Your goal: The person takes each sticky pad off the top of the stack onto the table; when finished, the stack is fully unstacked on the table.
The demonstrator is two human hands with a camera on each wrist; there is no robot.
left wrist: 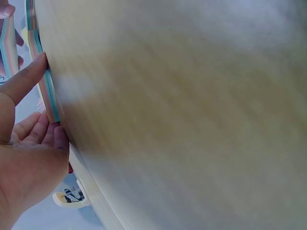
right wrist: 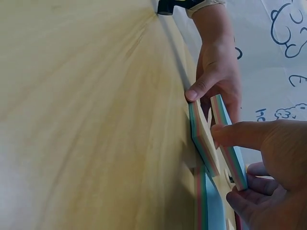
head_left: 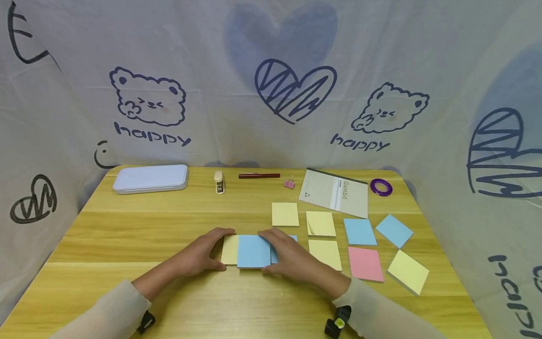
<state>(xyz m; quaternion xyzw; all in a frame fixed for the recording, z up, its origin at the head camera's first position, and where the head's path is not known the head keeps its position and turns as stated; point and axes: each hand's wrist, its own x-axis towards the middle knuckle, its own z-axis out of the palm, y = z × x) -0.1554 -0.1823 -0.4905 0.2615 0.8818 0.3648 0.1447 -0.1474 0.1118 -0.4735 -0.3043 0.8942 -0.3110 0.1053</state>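
Hands close in from both sides on a low row of sticky-note pads at the near middle of the table (head_left: 127, 226). The left hand (head_left: 203, 256) cups the yellow pad (head_left: 230, 249) at the row's left end, thumb on the near edge and fingers hooked round the far corner; the right hand (head_left: 292, 258) lies over the right end, fingers across a pad that shows only a blue sliver, thumb at the near edge. Between them sits the blue-topped pad (head_left: 254, 251), overlapping its neighbours. So the row runs left to right, its long axis straight between the two grips, and each hand is nearest its own end. From the right wrist, the right thumb (right wrist: 240, 134) and fingers pinch one thick pad (right wrist: 230, 148) tilted up against the next, while the left thumb (right wrist: 201, 87) presses the edge of the other. The stacks are square-cut paper blocks, their edges banded in blue, pink and yellow, matte against smooth, pale wood grain. Off to the right lie loose pads: yellow, blue, and a pink one (head_left: 366, 263). Further back sit a notepad (head_left: 334, 193), a roll of purple tape (head_left: 381, 187), a pen (head_left: 259, 175), a stapler (head_left: 219, 182) and a flat case (head_left: 150, 178).
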